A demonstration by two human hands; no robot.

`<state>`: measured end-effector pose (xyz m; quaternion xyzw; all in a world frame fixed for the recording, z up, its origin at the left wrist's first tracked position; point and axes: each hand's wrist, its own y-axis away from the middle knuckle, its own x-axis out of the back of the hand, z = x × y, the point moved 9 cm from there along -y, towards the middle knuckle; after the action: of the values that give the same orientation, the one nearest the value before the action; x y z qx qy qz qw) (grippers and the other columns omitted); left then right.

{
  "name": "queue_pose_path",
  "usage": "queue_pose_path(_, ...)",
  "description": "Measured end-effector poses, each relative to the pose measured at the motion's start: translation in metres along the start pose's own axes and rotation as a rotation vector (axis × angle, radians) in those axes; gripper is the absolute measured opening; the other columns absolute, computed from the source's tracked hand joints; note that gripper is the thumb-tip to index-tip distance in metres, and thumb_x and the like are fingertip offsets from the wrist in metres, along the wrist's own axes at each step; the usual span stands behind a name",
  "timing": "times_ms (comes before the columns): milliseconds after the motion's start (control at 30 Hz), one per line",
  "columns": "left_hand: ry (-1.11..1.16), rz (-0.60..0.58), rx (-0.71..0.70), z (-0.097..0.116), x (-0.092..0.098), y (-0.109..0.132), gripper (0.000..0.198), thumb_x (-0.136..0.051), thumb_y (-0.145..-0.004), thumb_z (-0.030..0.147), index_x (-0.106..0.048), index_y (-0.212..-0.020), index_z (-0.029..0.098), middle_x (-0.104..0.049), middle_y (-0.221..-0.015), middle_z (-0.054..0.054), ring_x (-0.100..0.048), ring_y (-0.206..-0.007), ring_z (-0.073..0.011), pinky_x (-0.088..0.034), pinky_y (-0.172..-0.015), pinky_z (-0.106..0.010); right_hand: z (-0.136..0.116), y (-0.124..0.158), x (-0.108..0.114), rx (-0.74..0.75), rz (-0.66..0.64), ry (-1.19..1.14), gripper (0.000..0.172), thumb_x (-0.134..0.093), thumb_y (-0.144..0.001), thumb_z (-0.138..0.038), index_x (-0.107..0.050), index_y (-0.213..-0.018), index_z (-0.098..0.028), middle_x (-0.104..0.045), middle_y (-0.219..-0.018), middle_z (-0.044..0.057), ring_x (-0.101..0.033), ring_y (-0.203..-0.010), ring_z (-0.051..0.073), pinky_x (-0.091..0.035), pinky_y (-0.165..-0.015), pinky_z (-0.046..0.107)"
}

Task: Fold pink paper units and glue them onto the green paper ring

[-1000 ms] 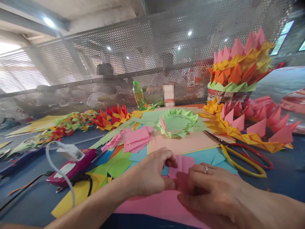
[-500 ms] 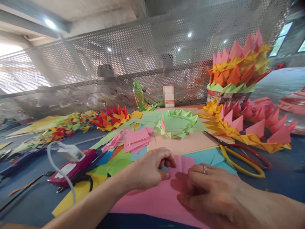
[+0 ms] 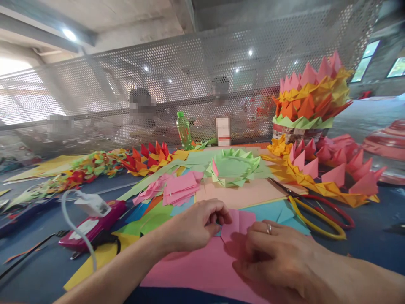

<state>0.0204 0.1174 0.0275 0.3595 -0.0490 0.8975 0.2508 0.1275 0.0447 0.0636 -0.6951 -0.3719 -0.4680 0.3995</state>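
Left hand (image 3: 204, 226): my grip released, fingers curled.
Right hand (image 3: 276, 249): knuckles bent — grasp hidden, can't tell.
Pink slip (image 3: 238, 226): crease — apparently long axis too — pointing away.

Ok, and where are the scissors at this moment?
In the head view, the scissors lie right of centre, just beyond the right hand, their blades pointing toward the green paper ring.
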Motion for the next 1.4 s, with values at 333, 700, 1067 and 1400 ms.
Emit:
queue_pose_path(333,-0.002,0.232,-0.059,0.011,0.011,0.003,0.011,-0.055,-0.087,0.019,-0.064,-0.093,0.018,-0.056,-0.07,0.002,-0.05,-0.065,-0.0131,-0.042,-0.063,-0.026,0.057,0.016,0.003,-0.205,0.352,-0.095,0.032,-0.047,-0.09,-0.006,-0.063,-0.113,-0.022,-0.067,-0.108,0.008,-0.063,-0.098,0.021,-0.051,-0.086,0.035)
queue_pose_path(700,-0.045,0.329,0.023,0.001,0.018,0.004,0.008,-0.058,-0.088,0.026,-0.06,-0.092,0.019,-0.065,-0.09,-0.003,-0.062,-0.07,-0.0153,-0.049,-0.064,-0.027,0.096,0.016,-0.008,-0.402,0.295,-0.13,0.05,-0.042,-0.079,0.005,-0.058,-0.118,-0.022,-0.066,-0.115,0.006,-0.06,-0.11,0.021,-0.047,-0.097,0.04)
queue_pose_path(1067,0.145,0.243,-0.118,0.011,0.005,0.004,0.017,-0.059,-0.082,0.01,-0.061,-0.098,0.018,-0.063,-0.096,-0.004,-0.065,-0.084,-0.0167,-0.054,-0.076,-0.03,0.072,0.009,-0.004,-0.193,0.336,-0.25,0.044,-0.049,-0.076,0.007,-0.07,-0.099,-0.024,-0.066,-0.091,0.002,-0.062,-0.092,0.019,-0.046,-0.079,0.03)
queue_pose_path(1400,-0.01,0.48,-0.303,0.035,0.032,0.019,0.007,-0.059,-0.096,0.027,-0.06,-0.099,0.02,-0.062,-0.101,-0.004,-0.058,-0.095,-0.0175,-0.048,-0.086,-0.033,0.052,0.019,0.03,-0.147,0.561,0.242,0.016,-0.057,-0.087,-0.008,-0.06,-0.076,-0.018,-0.059,-0.078,0.003,-0.05,-0.079,0.02,-0.037,-0.077,0.035)
